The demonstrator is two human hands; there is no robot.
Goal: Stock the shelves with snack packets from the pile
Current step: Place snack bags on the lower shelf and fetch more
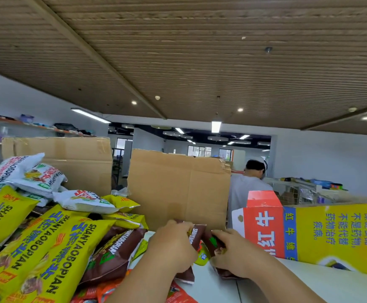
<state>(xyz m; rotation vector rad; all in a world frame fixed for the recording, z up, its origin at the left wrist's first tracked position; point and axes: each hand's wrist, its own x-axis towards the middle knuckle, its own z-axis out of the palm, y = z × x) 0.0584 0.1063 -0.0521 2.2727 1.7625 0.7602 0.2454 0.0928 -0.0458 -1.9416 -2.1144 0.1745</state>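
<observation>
Snack packets fill both of my hands: the left hand point(173, 246) is closed on an upright brown packet point(194, 237), and the right hand point(233, 252) is closed on a second brown packet point(214, 244) touching the first, so the two hands nearly meet. Under the grip lies the white table point(287, 285), and a yellow-green packet point(202, 256) peeks out between the wrists.

Left of the grip, the pile point(47, 241) slopes up, long yellow packets at the front, one more brown packet beside my left wrist, white ones heaped behind. Beyond the grip a cardboard flap point(178, 189) stands upright, and to the right of it a red-and-yellow carton point(320, 232) lies on its side. Past that carton another person in a white shirt point(248, 186) faces away.

I judge this to be the gathering step: same-kind packets pulled from the pile and squared up before they go anywhere. No shelf for them is close to the grip; the only shelving I can see is on the far wall to the left, well apart. The next move calls for keeping both packets pinched, lifting them clear of the flap and carton, and turning toward a shelf without crushing the bags.
</observation>
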